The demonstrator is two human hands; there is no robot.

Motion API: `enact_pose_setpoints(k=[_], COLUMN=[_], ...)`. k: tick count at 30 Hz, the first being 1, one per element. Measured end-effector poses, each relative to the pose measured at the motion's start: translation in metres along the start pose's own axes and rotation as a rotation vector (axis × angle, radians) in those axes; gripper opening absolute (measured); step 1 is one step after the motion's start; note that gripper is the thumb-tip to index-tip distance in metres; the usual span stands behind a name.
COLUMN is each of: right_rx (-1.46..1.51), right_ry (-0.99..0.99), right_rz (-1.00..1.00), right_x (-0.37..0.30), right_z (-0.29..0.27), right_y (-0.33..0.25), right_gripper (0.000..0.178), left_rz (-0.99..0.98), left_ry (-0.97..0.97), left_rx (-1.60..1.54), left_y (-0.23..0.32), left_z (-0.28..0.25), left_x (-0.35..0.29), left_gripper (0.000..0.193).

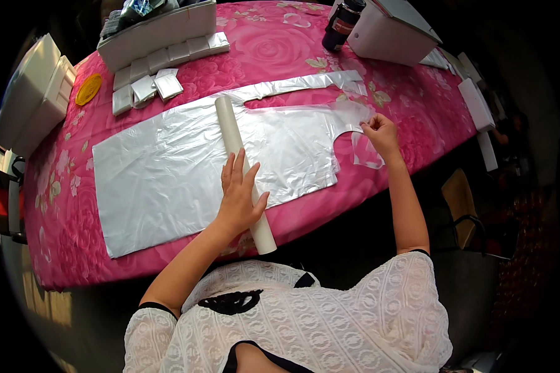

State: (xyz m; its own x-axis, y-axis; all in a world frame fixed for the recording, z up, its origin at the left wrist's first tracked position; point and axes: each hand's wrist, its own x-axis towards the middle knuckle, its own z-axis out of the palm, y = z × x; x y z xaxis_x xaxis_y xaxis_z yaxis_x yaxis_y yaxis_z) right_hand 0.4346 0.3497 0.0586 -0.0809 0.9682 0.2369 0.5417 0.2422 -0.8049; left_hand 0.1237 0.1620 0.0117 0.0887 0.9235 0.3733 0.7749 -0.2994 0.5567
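Observation:
A stack of thin silvery-white plastic bags with cut-out handles [155, 180] lies flat across the table. Over its middle rests a long white tube [231, 127], its near end reaching past the bags' lower edge. My left hand [238, 198] lies on the tube with fingers spread, pressing it from above rather than wrapping round it. At the right end of the stack, my right hand [381, 132] is closed in a pinch on the tip of a bag handle. That top layer looks thin and see-through near the fingers.
A pink flowered cloth [267, 46] covers the table. Small folded silvery packets [158, 59] line a white box [162, 31] at the back left. A yellow oval dish [88, 89] sits farther left. A dark bottle [343, 26] stands beside another white box [392, 31] at the back right.

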Motion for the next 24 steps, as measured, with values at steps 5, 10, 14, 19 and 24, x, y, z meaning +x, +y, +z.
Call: enact_pose_setpoints(k=[5,10,14,19,24], right_rx=[0.151,-0.016,0.068,-0.136,0.157], right_ry=[-0.299,-0.611,-0.470,-0.289,-0.814], right_rz=[-0.157,-0.593,-0.700,-0.627,0.064], right_x=[-0.076,-0.130,-0.134,-0.091,-0.064], right_z=[0.075,0.116,0.107,0.127,0.133], right_y=[-0.099,-0.147,-0.160,-0.141,-0.105], right_gripper=[0.015,0.023,0.029,0.038,0.044], left_rz=[-0.328,-0.815,-0.782,-0.769,-0.727], left_ry=[-0.029,-0.233,-0.135,-0.132,-0.162], left_rx=[-0.913,-1.449,-1.292,-1.192,-1.176], left_y=[0.024,0.018,-0.007,-0.002,-0.007], left_z=[-0.011,-0.032,-0.026,-0.030,-0.027], left_x=[0.007,0.017,0.002,0.004,0.003], left_gripper=[0.048,0.041,0.026,0.023,0.023])
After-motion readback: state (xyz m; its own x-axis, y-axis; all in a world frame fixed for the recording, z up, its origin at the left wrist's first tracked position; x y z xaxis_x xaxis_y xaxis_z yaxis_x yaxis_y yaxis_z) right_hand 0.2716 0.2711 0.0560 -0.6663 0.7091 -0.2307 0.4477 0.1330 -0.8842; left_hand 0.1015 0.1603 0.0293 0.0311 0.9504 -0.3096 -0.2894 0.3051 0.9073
